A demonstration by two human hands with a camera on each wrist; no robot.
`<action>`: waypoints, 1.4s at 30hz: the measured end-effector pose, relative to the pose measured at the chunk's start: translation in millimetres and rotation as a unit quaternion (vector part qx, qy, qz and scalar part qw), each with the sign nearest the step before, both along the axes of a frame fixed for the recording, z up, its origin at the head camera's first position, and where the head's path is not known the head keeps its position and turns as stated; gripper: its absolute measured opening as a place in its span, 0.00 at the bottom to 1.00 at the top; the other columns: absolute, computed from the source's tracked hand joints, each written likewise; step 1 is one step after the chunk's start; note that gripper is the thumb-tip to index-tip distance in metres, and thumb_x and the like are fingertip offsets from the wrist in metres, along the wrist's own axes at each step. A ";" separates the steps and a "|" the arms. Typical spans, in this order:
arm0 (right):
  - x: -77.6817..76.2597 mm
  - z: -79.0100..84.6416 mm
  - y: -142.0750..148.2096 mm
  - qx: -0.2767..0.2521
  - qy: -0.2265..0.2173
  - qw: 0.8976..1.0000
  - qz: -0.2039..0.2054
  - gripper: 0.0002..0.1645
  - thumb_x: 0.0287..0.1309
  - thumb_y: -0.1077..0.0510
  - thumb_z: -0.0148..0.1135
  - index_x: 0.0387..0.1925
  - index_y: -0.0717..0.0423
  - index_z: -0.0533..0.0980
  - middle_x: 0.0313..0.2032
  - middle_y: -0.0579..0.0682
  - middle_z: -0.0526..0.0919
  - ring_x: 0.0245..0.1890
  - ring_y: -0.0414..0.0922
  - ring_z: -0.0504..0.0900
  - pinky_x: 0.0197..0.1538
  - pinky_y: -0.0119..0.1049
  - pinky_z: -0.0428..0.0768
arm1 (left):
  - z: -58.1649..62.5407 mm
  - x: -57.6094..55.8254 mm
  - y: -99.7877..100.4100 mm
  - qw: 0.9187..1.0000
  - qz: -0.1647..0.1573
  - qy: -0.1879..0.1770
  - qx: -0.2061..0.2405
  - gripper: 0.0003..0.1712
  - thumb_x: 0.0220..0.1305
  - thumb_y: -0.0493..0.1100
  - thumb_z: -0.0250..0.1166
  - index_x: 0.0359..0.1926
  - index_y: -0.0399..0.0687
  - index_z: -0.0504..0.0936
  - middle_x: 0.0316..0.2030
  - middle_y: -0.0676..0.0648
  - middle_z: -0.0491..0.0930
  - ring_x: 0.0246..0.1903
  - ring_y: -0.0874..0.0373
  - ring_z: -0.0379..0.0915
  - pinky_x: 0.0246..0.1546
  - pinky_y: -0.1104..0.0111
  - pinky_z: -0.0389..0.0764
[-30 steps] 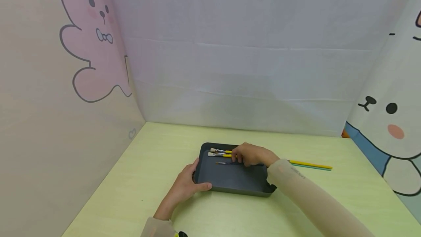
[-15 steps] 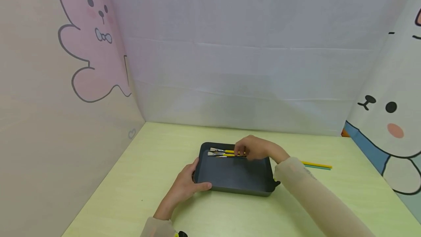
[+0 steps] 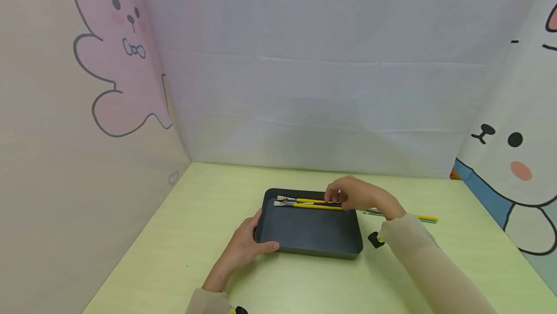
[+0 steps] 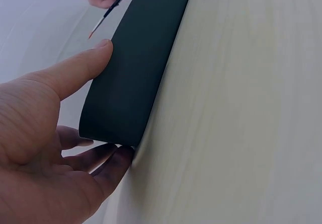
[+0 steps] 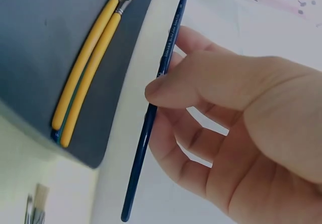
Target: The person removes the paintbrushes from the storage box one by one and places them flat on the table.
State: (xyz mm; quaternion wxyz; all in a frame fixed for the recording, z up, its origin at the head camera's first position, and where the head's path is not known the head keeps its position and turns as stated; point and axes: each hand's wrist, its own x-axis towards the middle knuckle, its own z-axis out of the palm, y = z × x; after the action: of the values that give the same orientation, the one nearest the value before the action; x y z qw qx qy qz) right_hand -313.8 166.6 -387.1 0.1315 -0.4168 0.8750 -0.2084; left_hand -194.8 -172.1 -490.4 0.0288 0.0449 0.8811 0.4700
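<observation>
A dark grey tray (image 3: 311,231) lies on the table in the head view. My left hand (image 3: 244,241) grips its near-left corner, the thumb along the front rim and the fingers around the left side. Toward the tray's far-right part, my right hand (image 3: 359,194) pinches a slim dark blue paintbrush (image 5: 142,146) between thumb and fingers. The left wrist view shows that paintbrush's reddish tip above the tray's dark wall (image 4: 136,58). Two yellow-handled paintbrushes (image 5: 83,68) lie along the tray's far side, with a bluish handle between them.
Right of the tray, a yellow brush (image 3: 428,218) and a teal brush (image 3: 428,222) lie on the pale table (image 3: 209,202); the right arm partly covers them. White cloth (image 3: 322,86) hangs behind, with printed sheets at both sides.
My right hand has moved right and away from me with the blue paintbrush, toward the yellow-handled ones, uncovering more of them. My left hand has stayed at the tray's corner.
</observation>
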 end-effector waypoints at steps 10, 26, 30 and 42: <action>6.6 -1.7 32.6 -0.025 0.009 0.999 -0.028 0.26 0.53 0.82 0.59 0.47 0.56 0.85 0.41 0.50 0.85 0.40 0.46 0.82 0.45 0.39 0.84 | 0.3 -0.6 0.1 1.000 0.001 -0.001 0.006 0.66 0.55 0.53 0.85 0.84 0.41 0.55 0.76 0.30 0.64 0.73 0.33 0.64 0.68 0.40 0.71; 23.9 -13.6 82.2 -0.060 0.024 0.996 -0.063 0.21 0.58 0.78 0.66 0.47 0.55 0.85 0.42 0.49 0.86 0.39 0.46 0.85 0.43 0.36 0.86 | -1.0 -2.3 -0.2 1.000 0.003 -0.003 0.002 0.66 0.54 0.54 0.85 0.84 0.44 0.56 0.76 0.31 0.64 0.74 0.34 0.63 0.69 0.39 0.70; 28.4 -18.0 93.3 -0.062 0.024 0.994 -0.082 0.25 0.56 0.79 0.63 0.47 0.51 0.86 0.43 0.45 0.86 0.40 0.43 0.84 0.43 0.36 0.86 | -0.5 -2.1 -0.1 1.000 0.004 -0.004 0.001 0.66 0.54 0.54 0.85 0.85 0.44 0.56 0.76 0.31 0.64 0.74 0.33 0.63 0.69 0.39 0.70; 36.6 -33.6 122.3 -0.087 0.013 0.990 -0.112 0.24 0.57 0.79 0.64 0.49 0.55 0.85 0.45 0.47 0.85 0.38 0.44 0.83 0.42 0.36 0.85 | 0.5 -1.1 -0.5 1.000 0.002 -0.003 0.000 0.66 0.55 0.54 0.85 0.85 0.44 0.55 0.76 0.31 0.63 0.74 0.32 0.62 0.68 0.39 0.70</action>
State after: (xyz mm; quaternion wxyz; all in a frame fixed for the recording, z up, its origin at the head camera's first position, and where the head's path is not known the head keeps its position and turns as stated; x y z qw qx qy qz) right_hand -277.2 288.9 -420.7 0.0591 -0.3283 0.8963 -0.2922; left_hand -195.9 -172.6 -489.9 0.0301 0.0417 0.8809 0.4705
